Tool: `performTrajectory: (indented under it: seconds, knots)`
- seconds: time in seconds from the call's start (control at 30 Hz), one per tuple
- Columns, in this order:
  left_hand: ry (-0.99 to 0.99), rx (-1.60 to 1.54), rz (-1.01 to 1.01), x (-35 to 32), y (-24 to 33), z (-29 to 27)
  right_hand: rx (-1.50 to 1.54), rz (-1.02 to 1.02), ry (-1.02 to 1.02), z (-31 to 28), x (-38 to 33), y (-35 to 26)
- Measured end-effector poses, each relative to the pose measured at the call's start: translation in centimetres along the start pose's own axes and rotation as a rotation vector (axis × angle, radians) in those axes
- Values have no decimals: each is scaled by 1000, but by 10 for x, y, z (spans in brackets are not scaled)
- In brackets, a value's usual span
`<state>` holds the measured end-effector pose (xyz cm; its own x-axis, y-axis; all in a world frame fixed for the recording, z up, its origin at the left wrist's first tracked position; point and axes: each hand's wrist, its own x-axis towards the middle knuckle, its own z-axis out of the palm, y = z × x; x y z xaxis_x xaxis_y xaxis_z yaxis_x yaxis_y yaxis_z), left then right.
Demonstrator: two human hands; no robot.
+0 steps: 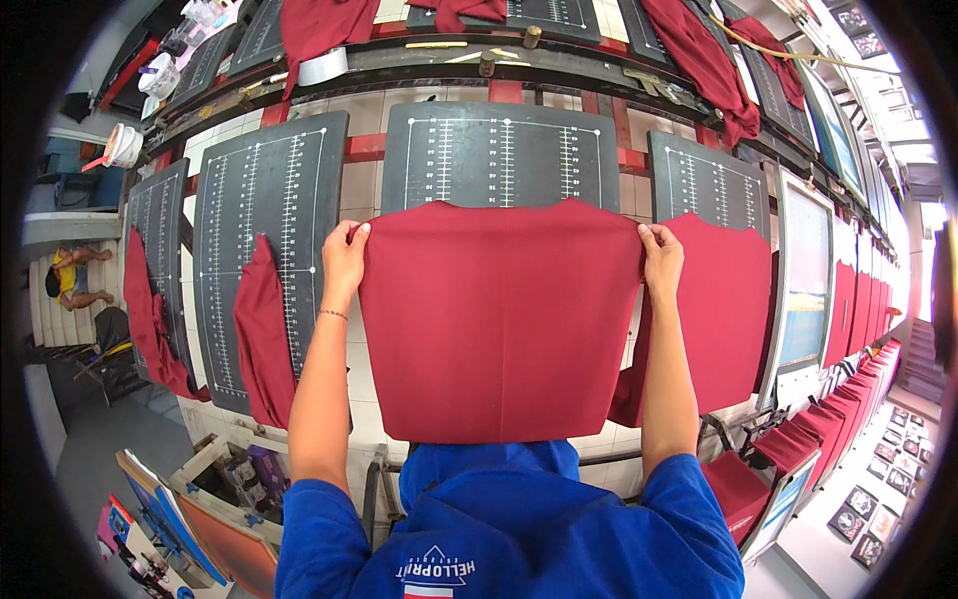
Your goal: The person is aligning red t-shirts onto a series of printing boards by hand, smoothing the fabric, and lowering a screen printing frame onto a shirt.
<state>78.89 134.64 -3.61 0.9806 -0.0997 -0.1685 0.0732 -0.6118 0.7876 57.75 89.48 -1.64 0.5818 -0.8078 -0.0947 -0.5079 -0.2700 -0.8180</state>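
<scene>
Maroon cloth (502, 324) spreads wide, left hand (344, 260) and right hand (663, 262) pinching its far corners, uncovered board (539, 155) beyond that edge.

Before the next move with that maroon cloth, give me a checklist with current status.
1. Left hand pinching the near-left upper corner of the maroon cloth: ok.
2. Right hand pinching the upper right corner: ok.
3. Cloth spread between the hands without large folds: ok.
4. Scale marks at the far end of the middle board visible: ok.
5. Near end of that board free of snags: cannot tell, cloth hides it.
6. Maroon piece on the left board spread out: not ok, narrow and bunched.
</scene>
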Motion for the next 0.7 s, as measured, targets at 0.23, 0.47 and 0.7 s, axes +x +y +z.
performTrajectory:
  seconds: [0.23, 0.47, 0.7]
  knots:
    - [12, 40, 22, 3, 9, 3, -64, -12, -3, -2, 3, 5]
    - [70, 7, 68, 9, 10, 4, -58, -67, 22, 1, 5, -1]
    - [65, 87, -25, 9, 13, 10, -100, -13, 4, 9, 7, -3]
